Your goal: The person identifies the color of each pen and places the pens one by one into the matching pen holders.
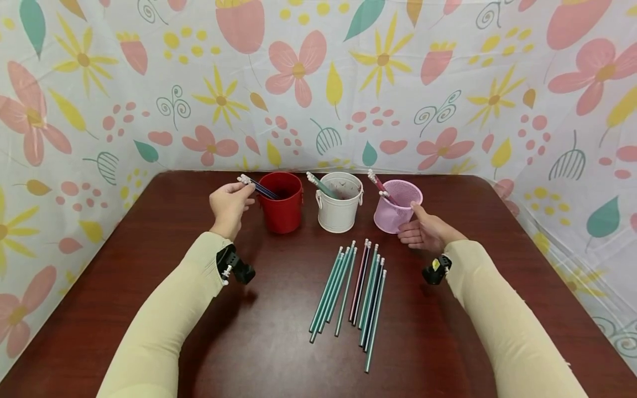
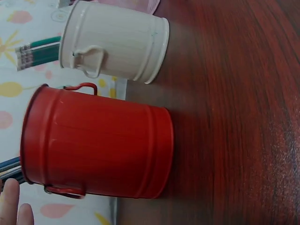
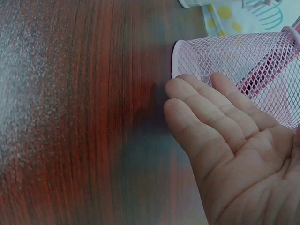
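Note:
My left hand (image 1: 230,205) is at the left rim of a red bucket (image 1: 281,213), its thumb and fingers pinching dark blue pencils (image 1: 265,189) that lean out of it. In the left wrist view, fingertips (image 2: 10,199) show right beside these pencils (image 2: 10,169). My right hand (image 1: 430,228) is at the right side of a pink mesh cup (image 1: 390,216), thumb up near the rim and fingers extended low along its side. The right wrist view shows those fingers (image 3: 206,117) fairly straight against the mesh (image 3: 225,58). Red pencils (image 1: 382,185) lean in the pink cup.
Between the two stands a white bucket (image 1: 340,213) with green pencils (image 1: 322,185) leaning left. Several green, dark red and dark blue pencils (image 1: 343,293) lie in front on the brown table (image 1: 278,331). A flowered cloth (image 1: 298,110) hangs behind.

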`<action>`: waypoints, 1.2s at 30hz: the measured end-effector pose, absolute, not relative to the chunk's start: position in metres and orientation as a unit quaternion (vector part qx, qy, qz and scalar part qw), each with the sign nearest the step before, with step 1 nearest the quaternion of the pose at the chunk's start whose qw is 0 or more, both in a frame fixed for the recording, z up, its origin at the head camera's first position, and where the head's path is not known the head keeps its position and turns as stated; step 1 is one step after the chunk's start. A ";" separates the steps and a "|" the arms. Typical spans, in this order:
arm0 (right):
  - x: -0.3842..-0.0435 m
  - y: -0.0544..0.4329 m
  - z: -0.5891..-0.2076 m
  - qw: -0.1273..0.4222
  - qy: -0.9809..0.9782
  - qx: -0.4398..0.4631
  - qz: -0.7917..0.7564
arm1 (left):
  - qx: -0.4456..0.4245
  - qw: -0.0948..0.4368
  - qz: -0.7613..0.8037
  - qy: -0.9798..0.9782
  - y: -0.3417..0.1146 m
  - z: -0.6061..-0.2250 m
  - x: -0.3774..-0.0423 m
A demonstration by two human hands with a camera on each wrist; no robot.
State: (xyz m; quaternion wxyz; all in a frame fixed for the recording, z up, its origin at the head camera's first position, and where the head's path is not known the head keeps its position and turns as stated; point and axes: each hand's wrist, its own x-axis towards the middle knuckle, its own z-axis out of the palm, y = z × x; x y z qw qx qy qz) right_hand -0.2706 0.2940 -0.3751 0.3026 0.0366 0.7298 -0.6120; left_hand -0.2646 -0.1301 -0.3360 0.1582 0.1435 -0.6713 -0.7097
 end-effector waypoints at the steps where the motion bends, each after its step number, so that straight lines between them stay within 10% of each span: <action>1: -0.271 0.294 -0.375 0.303 0.731 0.036 -0.610 | 0.148 0.154 -0.706 -0.676 -0.130 -0.337 -0.266; 19: -0.271 0.294 -0.375 0.304 0.739 0.038 -0.600 | 0.134 0.061 -0.637 -0.756 -0.141 -0.337 -0.288; 29: -0.273 0.294 -0.373 0.307 0.754 0.042 -0.580 | 0.049 -0.201 -0.550 -0.809 -0.157 -0.339 -0.285; 36: -0.265 0.291 -0.374 0.323 0.746 0.014 -0.582 | 0.023 -0.252 -0.521 -0.815 -0.149 -0.349 -0.284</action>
